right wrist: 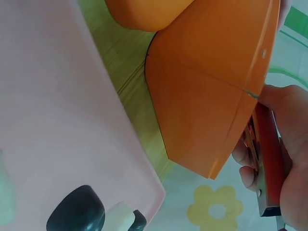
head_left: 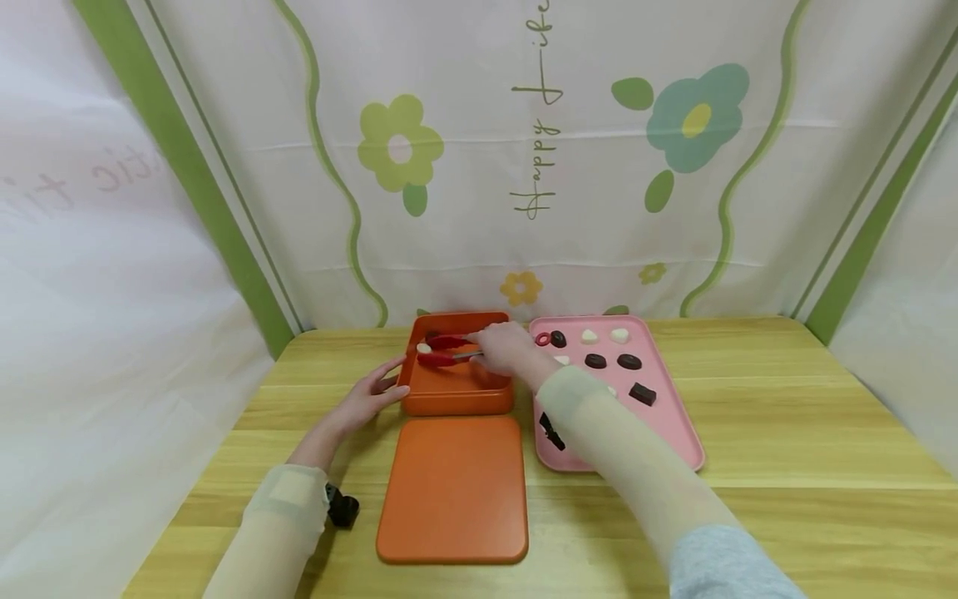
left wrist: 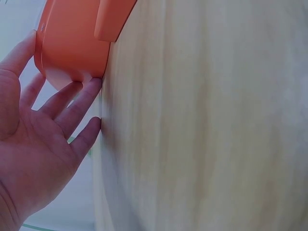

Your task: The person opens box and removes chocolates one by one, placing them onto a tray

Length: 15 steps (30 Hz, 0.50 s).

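My right hand grips a pair of red-tipped tongs above the orange box. At the tong tips, inside the box's left end, is a small white piece; whether they pinch it I cannot tell. A dark piece shows partly behind the tips. My left hand touches the box's left side with spread, loosely bent fingers; in the left wrist view its thumb is at the rim and fingertips are against the outer wall. The right wrist view shows the tongs' handle in my right hand.
To the right lies a pink tray with several dark and white chocolate-like pieces, among them a dark oval and a dark block. An orange lid lies flat before the box. A printed curtain hangs behind the table.
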Motion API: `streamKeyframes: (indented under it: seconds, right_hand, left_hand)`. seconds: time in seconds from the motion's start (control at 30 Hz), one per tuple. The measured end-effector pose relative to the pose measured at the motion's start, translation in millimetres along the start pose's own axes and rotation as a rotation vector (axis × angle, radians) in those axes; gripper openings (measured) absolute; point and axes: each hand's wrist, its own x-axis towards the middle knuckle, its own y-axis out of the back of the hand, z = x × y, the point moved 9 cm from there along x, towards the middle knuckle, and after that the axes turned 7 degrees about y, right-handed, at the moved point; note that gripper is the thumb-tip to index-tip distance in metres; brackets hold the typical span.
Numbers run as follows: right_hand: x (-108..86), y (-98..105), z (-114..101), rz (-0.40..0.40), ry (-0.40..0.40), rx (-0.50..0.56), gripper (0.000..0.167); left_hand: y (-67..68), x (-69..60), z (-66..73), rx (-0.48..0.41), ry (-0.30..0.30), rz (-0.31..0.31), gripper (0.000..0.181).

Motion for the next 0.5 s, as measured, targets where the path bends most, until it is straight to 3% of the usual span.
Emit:
streamKeyframes:
  seconds: [0.5]
  right_hand:
    - [-0.5, -3.5, 1.7, 0.037, -0.016, 0.030, 0.040]
  left_hand:
    - [-0.3, 0.6, 2.0, -0.002, -0.004, 0.003, 0.069]
